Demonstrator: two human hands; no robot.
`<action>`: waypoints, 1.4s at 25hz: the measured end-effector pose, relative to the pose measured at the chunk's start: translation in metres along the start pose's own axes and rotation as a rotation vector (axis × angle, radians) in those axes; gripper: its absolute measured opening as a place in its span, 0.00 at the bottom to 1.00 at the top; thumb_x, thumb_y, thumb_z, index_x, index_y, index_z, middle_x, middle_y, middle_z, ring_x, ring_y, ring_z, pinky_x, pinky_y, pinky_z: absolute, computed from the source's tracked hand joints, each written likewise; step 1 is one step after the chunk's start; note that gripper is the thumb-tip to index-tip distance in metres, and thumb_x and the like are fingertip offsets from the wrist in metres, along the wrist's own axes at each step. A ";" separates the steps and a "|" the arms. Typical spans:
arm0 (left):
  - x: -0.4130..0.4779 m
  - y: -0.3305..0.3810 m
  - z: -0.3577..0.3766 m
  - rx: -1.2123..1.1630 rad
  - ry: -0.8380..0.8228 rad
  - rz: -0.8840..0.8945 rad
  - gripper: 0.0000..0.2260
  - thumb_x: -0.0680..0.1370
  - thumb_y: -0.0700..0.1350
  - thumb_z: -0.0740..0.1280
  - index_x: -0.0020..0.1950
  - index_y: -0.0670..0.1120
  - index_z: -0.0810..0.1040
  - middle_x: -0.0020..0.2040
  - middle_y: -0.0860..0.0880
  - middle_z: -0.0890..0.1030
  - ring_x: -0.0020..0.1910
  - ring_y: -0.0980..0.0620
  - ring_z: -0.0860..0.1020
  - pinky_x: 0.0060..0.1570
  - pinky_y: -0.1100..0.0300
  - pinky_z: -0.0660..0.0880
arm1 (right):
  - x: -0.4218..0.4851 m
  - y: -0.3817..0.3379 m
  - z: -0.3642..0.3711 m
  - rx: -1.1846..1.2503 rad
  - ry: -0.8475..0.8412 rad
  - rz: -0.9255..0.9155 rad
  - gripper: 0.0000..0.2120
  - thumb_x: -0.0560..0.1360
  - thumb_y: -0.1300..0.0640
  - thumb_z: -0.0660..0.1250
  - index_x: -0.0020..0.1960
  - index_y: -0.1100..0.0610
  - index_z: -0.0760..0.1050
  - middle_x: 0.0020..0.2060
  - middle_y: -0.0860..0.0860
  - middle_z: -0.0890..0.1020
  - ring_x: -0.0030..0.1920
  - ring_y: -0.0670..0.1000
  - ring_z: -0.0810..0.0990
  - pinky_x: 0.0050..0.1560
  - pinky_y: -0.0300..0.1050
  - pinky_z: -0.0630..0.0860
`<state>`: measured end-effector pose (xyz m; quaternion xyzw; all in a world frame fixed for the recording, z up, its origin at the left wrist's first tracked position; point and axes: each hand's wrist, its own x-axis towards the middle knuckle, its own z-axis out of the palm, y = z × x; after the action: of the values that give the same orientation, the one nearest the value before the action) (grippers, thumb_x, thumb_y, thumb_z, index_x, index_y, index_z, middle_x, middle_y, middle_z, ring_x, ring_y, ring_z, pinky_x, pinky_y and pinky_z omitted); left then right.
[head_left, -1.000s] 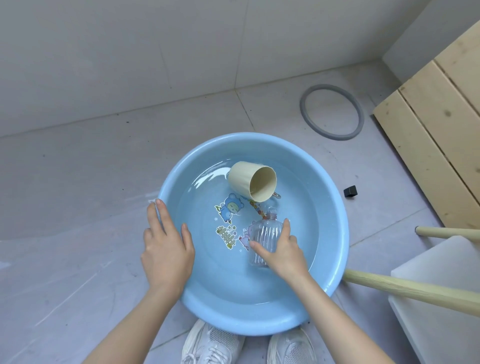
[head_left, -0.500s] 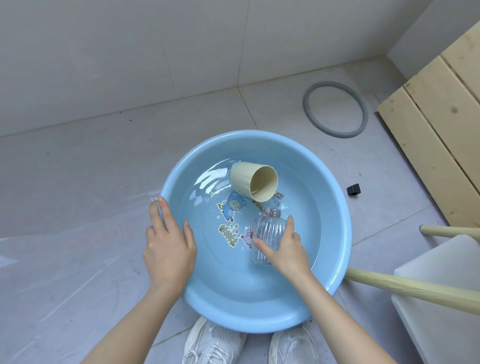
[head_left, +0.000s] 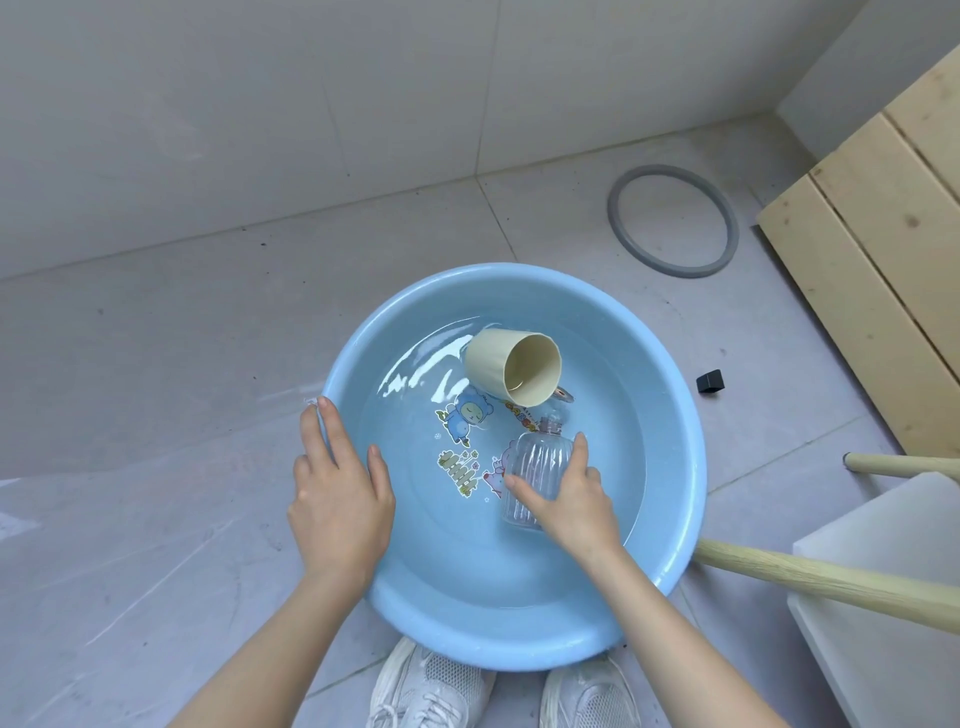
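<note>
A round light-blue basin (head_left: 670, 415) with shallow water stands on the tiled floor, cartoon pictures printed on its bottom. A clear ribbed plastic bottle (head_left: 532, 462) lies in the water right of centre, its neck pointing away from me. My right hand (head_left: 571, 499) grips the bottle from above, thumb on its left side and fingers round its right. A cream cup (head_left: 511, 374) lies on its side behind the bottle, its mouth turned toward me. My left hand (head_left: 340, 499) rests flat on the basin's left rim with straight fingers.
A grey rubber ring (head_left: 672, 221) lies on the floor at the back right. Pale wooden boards (head_left: 883, 249) lean at the right, with a small black block (head_left: 710, 381) near them. Wooden legs (head_left: 831, 582) and a white seat (head_left: 893, 597) sit at the lower right. My white shoes (head_left: 431, 686) touch the basin's near edge.
The bottle has tipped a little, so its neck now shows above the water. The water ripples more near the cup. My left hand stays on the rim.
</note>
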<state>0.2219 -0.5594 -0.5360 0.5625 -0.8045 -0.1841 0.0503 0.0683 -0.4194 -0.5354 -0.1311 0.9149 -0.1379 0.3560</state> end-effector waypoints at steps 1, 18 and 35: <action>0.000 0.000 0.000 -0.001 0.000 0.000 0.28 0.79 0.46 0.61 0.77 0.40 0.56 0.74 0.42 0.61 0.54 0.35 0.72 0.37 0.42 0.73 | 0.000 0.000 0.000 0.000 0.000 -0.001 0.52 0.69 0.31 0.65 0.78 0.53 0.39 0.69 0.58 0.66 0.64 0.61 0.73 0.58 0.51 0.71; 0.000 0.000 0.000 0.007 0.006 -0.003 0.28 0.79 0.46 0.61 0.77 0.40 0.56 0.74 0.42 0.61 0.54 0.36 0.72 0.35 0.44 0.72 | -0.001 0.001 0.002 0.015 -0.001 0.008 0.52 0.69 0.32 0.65 0.78 0.53 0.39 0.69 0.59 0.66 0.64 0.61 0.73 0.58 0.50 0.71; 0.000 -0.001 0.001 0.009 0.018 0.002 0.28 0.79 0.46 0.61 0.77 0.40 0.56 0.73 0.42 0.62 0.52 0.36 0.73 0.34 0.46 0.71 | 0.000 0.002 0.003 0.017 -0.001 0.011 0.52 0.69 0.32 0.65 0.78 0.53 0.40 0.68 0.59 0.66 0.64 0.61 0.73 0.57 0.50 0.71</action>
<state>0.2223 -0.5591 -0.5370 0.5635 -0.8053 -0.1756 0.0551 0.0701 -0.4182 -0.5377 -0.1233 0.9143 -0.1436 0.3582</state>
